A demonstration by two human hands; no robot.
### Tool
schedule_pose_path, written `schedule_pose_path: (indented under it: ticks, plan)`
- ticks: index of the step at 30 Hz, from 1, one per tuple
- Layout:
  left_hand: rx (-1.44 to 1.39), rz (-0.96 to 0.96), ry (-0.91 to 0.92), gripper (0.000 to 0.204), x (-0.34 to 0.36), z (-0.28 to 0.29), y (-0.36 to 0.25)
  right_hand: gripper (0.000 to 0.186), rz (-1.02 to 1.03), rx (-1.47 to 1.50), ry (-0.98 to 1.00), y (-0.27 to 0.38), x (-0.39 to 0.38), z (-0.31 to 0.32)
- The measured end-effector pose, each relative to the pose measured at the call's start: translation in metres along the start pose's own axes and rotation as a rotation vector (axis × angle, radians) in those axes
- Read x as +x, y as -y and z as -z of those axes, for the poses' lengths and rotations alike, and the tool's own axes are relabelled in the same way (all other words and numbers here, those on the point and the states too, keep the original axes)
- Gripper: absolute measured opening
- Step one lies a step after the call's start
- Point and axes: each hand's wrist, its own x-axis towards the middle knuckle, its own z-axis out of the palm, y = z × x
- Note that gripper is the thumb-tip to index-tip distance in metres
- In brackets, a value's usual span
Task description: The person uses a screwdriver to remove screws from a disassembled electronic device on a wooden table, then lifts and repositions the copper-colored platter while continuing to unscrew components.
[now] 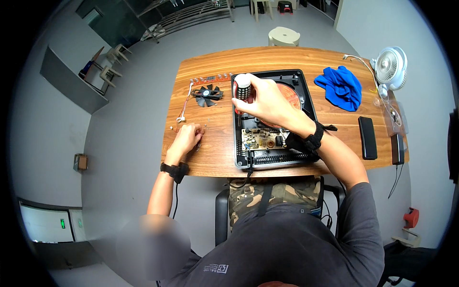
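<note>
In the head view, the right hand (267, 101) grips the handle of the screwdriver (243, 88), white-capped with a black patterned sleeve, a little above the centre of the frame. Its shaft points down along the left edge of the black casing (282, 158), which lies on the counter (215, 160); whether the tip meets a screw is too small to tell. The left hand (190, 135) rests on the counter left of the casing, fingers curled in near some small bits (205, 126); I cannot tell whether it pinches one.

The step in hand looks like driver work at that edge. To do it well, hold the shaft square to the screw, seat the tip fully before turning, and press straight down, so that the head is not chewed up. The left hand would serve best steadying the casing's rim. Slips matter here: the copper coil (289, 95) and the circuit board (258, 138) sit exposed just right of the tool, so any push is safer aimed away from them. The loose bits would do better gathered in one spot, apart from the small fan (207, 94) and white cable (183, 107) at the centre left.
</note>
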Motion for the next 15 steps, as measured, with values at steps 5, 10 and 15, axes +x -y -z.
schedule_pose_path:
  ticks: [5, 10, 15]
  plan:
    - [0.115, -0.064, -0.024, 0.008, -0.001, -0.006, 0.003, 0.035, -0.036, 0.000, 0.019, 0.001, -0.002, 0.006]
    - [0.250, -0.081, -0.050, 0.012, -0.001, -0.010, 0.004, 0.035, -0.004, 0.036, -0.011, -0.004, -0.006, 0.008]
    - [0.293, -0.055, -0.022, 0.014, 0.003, -0.007, 0.001, 0.036, -0.044, 0.046, -0.014, -0.005, -0.010, 0.014]
